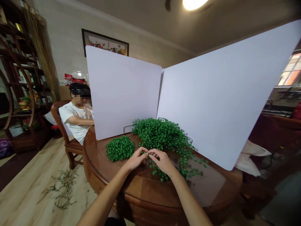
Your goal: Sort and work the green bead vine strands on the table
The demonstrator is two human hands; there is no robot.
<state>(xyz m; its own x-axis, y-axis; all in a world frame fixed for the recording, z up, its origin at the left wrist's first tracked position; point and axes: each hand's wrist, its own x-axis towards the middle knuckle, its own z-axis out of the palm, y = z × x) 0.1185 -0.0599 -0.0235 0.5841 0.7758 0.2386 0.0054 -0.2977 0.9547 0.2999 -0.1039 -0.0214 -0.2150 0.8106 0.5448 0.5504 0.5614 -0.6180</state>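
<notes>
My left hand (137, 158) and my right hand (161, 160) meet fingertip to fingertip over the front of a round wooden table (138, 190). Both are closed in a pinch, with a small bit of green between them, mostly covered by the fingers. Just beyond them rises a large loose heap of small round green pieces (162, 133), which look like plastic; some trail down to the right and under my right hand. A smaller, more compact pile of green pieces (120, 148) lies left of my left hand.
Two white upright panels (124, 94) meet in a corner behind the heap, on wire stands (127, 126). A person in a white shirt (76, 116) sits on a wooden chair (70, 150) at the left. Thin stem-like scraps (62, 188) litter the floor.
</notes>
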